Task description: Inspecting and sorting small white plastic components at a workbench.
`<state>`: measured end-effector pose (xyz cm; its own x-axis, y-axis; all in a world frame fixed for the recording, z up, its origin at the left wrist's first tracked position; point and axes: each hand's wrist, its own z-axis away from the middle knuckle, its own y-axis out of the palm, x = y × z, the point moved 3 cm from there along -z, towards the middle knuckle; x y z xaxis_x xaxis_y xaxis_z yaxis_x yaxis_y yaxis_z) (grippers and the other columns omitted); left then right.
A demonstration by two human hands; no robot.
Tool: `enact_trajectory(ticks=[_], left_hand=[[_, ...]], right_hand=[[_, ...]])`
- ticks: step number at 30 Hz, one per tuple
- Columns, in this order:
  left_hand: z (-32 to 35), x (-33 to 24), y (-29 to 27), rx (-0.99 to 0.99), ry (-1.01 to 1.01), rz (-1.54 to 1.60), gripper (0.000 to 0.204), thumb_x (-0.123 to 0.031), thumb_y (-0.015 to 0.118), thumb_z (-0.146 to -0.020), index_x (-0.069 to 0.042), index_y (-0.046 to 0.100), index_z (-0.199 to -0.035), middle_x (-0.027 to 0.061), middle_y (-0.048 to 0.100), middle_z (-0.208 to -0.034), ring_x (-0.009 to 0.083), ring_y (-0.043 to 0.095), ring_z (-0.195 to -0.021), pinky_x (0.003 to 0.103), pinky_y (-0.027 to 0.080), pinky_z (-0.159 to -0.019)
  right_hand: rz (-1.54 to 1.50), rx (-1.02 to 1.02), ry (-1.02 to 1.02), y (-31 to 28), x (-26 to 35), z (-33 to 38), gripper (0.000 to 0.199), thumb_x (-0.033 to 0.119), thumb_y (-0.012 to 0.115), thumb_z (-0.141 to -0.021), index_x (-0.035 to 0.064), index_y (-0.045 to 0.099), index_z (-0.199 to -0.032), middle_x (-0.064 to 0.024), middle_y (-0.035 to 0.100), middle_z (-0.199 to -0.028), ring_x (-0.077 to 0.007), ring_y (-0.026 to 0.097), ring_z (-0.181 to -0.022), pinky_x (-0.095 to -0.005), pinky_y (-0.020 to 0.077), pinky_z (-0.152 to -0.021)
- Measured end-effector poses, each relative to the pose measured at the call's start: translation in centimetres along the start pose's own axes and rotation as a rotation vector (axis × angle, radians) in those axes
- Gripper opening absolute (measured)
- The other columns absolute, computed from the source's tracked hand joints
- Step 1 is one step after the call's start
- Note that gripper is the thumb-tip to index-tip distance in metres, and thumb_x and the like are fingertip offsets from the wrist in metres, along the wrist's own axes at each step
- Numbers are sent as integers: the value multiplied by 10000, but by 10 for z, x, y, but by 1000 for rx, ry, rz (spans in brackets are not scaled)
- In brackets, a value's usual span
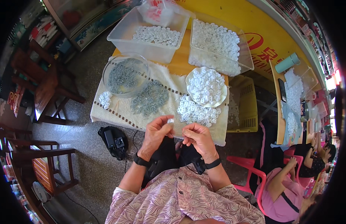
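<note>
My left hand (pixel 157 134) pinches a small white plastic piece (pixel 170 121) between thumb and fingertips above the towel's near edge. Close beside it, my right hand (pixel 199 139) has thumb and fingers pressed together; whatever they hold is too small to make out. Beyond the right hand lies a loose heap of white pieces (pixel 197 114), partly under a pale scalloped plate (pixel 222 100) piled with more of them. Farther left, small grey pieces (pixel 149 99) are heaped next to a clear round bowl (pixel 105 76) holding the same kind. A few white pieces (pixel 105 99) sit left of the bowl.
A cream towel (pixel 122 108) covers the near tabletop. Two clear bins stand behind, the left bin (pixel 143 50) and right bin (pixel 246 68), both with white pieces. A yellow crate (pixel 251 108) is at right. Two people sit at another table (pixel 279 127). Wooden chairs (pixel 49 84) stand left.
</note>
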<state>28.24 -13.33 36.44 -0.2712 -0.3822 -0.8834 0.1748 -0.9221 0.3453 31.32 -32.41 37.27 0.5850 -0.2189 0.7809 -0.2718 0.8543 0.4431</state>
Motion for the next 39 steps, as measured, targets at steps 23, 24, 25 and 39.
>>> enact_trajectory(ticks=[23,24,25,39], left_hand=[[-171,-174,-21,-122,384,-118,468,-130,679,-958,166,532,-1290,170,677,-1075,207,715,-883,291,606,-754],[-159,-168,-19,-108,407,-135,457,-133,676,-962,161,542,-1286,164,684,-1058,202,716,-878,290,606,-751],[-147,-159,-19,-120,362,-196,435,-139,674,-964,148,564,-1272,152,692,-1039,191,715,-864,287,604,-747],[-89,-137,-72,-298,308,-635,325,-171,713,-926,27,691,-1184,91,727,-858,102,667,-705,261,545,-649]], right_hand=[[133,-218,-85,-32,-3,28,175,174,705,-956,9,689,-1013,-35,688,-801,-109,665,-638,-211,510,-568],[166,-241,-89,-34,-3,28,176,170,704,-955,5,689,-1016,-40,690,-795,-111,669,-640,-214,511,-565],[200,-258,-107,-36,-2,26,178,166,703,-954,1,689,-1018,-45,692,-790,-114,672,-642,-216,512,-562],[389,-315,-140,-38,-7,22,152,126,688,-953,-16,676,-1006,-58,701,-779,-115,685,-641,-223,521,-546]])
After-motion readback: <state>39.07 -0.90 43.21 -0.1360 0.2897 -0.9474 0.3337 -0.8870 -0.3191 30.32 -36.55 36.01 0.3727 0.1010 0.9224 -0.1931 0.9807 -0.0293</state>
